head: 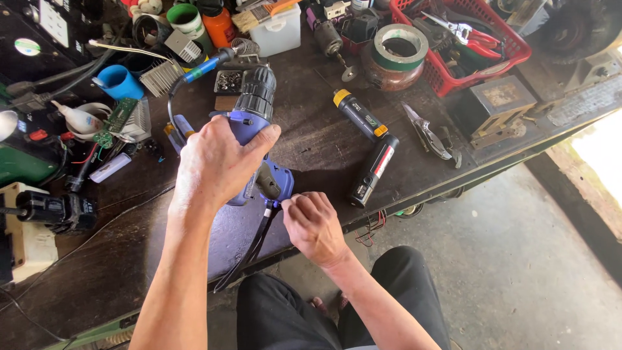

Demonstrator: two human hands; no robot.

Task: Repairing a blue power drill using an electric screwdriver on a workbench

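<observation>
My left hand [217, 162] grips the body of a blue and black cordless drill [256, 110], held above the dark workbench [324, 142] with its chuck pointing away from me. My right hand [312, 223] pinches something small at the bottom of the drill's handle, right where a black strap [249, 249] hangs down toward the bench edge. What sits between those fingertips is too small to make out.
A black cylindrical battery pack [372, 170] and a yellow-ended black tool [357, 115] lie right of the drill. Pliers [427, 137], a tape roll [400, 45], a red basket [466, 39], a soldering iron [207, 65] and a blue cup [120, 81] crowd the bench.
</observation>
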